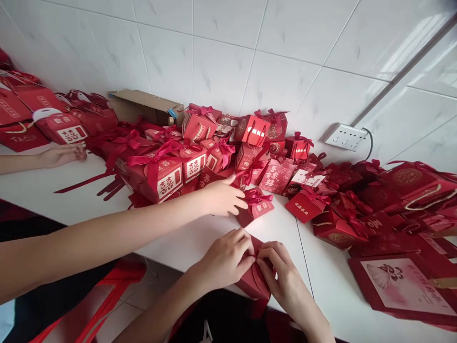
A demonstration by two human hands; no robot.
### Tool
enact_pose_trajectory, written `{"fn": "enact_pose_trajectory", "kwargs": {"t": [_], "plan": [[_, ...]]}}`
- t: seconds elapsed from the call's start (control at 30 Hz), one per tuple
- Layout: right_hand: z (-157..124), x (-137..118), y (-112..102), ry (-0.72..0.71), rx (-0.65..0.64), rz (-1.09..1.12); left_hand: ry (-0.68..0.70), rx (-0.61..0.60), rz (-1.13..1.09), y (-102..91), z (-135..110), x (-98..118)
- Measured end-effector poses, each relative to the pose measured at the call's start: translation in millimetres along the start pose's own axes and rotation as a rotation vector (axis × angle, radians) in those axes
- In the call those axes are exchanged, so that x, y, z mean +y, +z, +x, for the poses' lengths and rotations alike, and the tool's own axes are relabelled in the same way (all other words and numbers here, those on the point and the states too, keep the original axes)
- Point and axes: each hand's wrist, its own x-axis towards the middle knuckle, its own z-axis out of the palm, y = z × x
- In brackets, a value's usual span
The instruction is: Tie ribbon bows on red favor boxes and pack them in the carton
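- My box (250, 286) sat close in front of me, right at the front edge of the desk (193, 243).
- My left fingers (246, 262) and right fingers (267, 275) were both pinched on its top, tips nearly meeting; couldn't tell whether flap or ribbon was between them.
- Slip risk: pinch looked small, so one loose tip might let the top spring open.
- Crush risk: thin card by the look of it; pressing hard from both sides could crease it.
- Drop risk: so near the edge, a downward push or tug toward me could tip it off.
- Bump risk: a co-worker's hand (224, 195) reached in from my left, touching the bowed box (262, 207) just beyond mine; a shove there could knock my work.
- That forearm blocked the desk on my left.
- Box pile (194, 164) closed off the back; looked loosely stacked, could slide if nudged.
- Also around: carton (146, 105) and socket panel (346, 138) by the wall, picture box (403, 286) at right, loose ribbon (84, 182) and another hand (64, 155) far left, red stool (117, 286) below.
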Motion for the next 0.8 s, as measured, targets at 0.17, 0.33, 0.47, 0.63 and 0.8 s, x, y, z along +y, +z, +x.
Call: {"fn": "enact_pose_trajectory", "kwargs": {"t": [0.17,0.33,0.47,0.63,0.8], "plan": [[-1.8,-0.2,2.6,0.015,0.014,-0.014,0.008,0.024,-0.066,5.5,-3.2,-7.0],[-1.8,0.4,3.8,0.042,0.017,-0.038,-0.001,0.046,-0.147,7.2,-3.7,-7.8],[-1.4,0.9,5.4,0.031,0.027,-0.05,-0.008,0.04,-0.15,2.8,-5.6,-5.5],[-1.0,1.5,6.6,0.036,0.043,-0.043,-0.006,0.054,-0.148,6.1,-5.1,-7.4],[-1.2,3.4,6.3,0.032,0.034,-0.05,-0.006,0.035,-0.137,8.0,-2.7,-8.6]]}}
